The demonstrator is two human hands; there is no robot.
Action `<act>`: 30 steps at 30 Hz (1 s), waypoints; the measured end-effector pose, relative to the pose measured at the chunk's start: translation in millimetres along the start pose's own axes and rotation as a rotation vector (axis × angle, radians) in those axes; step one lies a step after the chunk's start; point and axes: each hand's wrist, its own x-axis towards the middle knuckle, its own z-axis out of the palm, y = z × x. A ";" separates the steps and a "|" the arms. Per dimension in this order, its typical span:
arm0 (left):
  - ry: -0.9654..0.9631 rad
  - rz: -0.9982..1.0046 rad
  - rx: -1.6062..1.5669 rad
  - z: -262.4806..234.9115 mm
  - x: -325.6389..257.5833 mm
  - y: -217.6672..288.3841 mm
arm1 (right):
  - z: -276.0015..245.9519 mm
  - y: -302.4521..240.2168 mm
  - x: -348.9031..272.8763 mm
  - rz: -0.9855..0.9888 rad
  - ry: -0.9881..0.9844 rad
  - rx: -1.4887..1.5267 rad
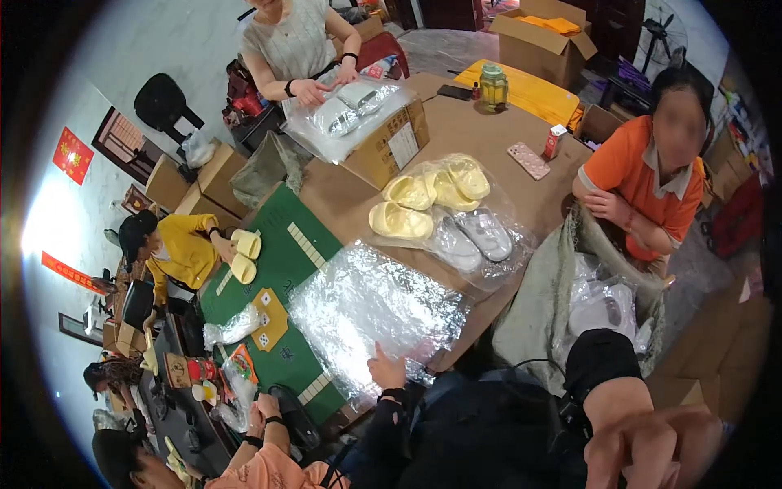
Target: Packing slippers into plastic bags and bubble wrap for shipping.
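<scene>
My left hand (pixel 388 368), with a black band at its wrist, rests at the near edge of a shiny pile of clear plastic bags (pixel 371 306). One finger stretches out over the plastic. Far to the right and low, my right hand (pixel 648 447) is close to the camera with its fingers curled; anything inside them is hidden. Beyond the pile, yellow slippers (pixel 401 221) lie in clear bags. Beside them are grey slippers (pixel 482 235), also bagged.
A carton (pixel 395 138) topped with bagged white slippers stands before a person at the far side. An orange-shirted person leans by an open woven sack (pixel 533 301). A phone (pixel 529 160), a small box (pixel 554 140) and a jar (pixel 493 88) sit on the table. Another person handles light yellow slippers (pixel 244 259).
</scene>
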 end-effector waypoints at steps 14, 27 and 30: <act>0.415 0.159 -0.426 -50.2 39.6 -56.8 | 16.9 25.6 4.0 -0.163 -0.146 0.199; 0.279 0.238 -0.008 -62.4 67.8 -118.2 | 58.8 76.0 35.1 -0.277 -0.141 0.116; 0.238 0.254 -0.002 -60.6 67.0 -120.6 | 74.5 90.7 42.6 -0.309 -0.094 0.104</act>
